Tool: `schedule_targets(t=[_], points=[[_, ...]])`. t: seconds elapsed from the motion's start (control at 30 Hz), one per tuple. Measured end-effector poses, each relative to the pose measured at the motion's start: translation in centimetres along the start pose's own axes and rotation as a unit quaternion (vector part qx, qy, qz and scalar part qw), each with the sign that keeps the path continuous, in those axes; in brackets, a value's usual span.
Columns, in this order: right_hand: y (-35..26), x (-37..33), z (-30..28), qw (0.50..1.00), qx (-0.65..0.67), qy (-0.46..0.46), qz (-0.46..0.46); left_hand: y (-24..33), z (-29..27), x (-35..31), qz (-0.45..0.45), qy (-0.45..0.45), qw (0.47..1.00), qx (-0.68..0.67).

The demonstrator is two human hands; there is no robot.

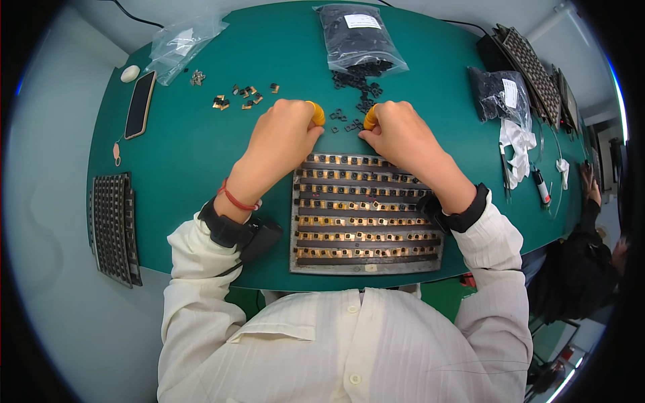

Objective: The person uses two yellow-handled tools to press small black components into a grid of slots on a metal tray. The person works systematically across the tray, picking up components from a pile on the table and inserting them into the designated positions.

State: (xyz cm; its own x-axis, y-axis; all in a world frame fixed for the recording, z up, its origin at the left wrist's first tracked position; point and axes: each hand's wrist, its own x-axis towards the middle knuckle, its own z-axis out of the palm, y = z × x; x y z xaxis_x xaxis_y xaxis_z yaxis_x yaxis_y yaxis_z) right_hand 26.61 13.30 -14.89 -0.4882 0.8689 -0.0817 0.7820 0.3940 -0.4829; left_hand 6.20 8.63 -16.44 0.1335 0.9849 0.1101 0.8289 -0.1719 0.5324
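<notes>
My left hand (pixel 285 131) hovers just beyond the far edge of a metal tray (pixel 366 269), a yellow finger cot on one fingertip. Its fingers are closed together, and what they hold is hidden. To the right, my right hand (pixel 405 134) also wears a yellow cot and pinches beside a scatter of small black square frames (pixel 339 115); anything in the pinch is too small to name. Rows of copper-coloured pieces (pixel 366 221) with small dark squares run across the tray. More loose black frames (pixel 363 82) spill from a clear bag (pixel 346 40) beyond my hands.
Copper-and-black pieces (pixel 250 95) and a small silvery heap (pixel 197 78) lie far left, near a phone (pixel 140 105) and an empty-looking plastic bag (pixel 185 43). Stacked trays (pixel 113 225) sit at the left edge. At right are another bag (pixel 494 94), tissue (pixel 519 148), tweezers (pixel 504 168) and a co-worker (pixel 578 262).
</notes>
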Motion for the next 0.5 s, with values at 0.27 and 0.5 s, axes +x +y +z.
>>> schedule_targets(t=[0.27,0.5], points=[[0.6,-0.3,-0.8,0.997,0.049,-0.027,-0.061,-0.1,0.8,0.0,-0.004,-0.003,0.999,-0.038],[1.3,-0.8,-1.4,0.997,0.056,-0.033,-0.049,0.7,1.5,0.3,0.017,0.009,1.0,-0.023]])
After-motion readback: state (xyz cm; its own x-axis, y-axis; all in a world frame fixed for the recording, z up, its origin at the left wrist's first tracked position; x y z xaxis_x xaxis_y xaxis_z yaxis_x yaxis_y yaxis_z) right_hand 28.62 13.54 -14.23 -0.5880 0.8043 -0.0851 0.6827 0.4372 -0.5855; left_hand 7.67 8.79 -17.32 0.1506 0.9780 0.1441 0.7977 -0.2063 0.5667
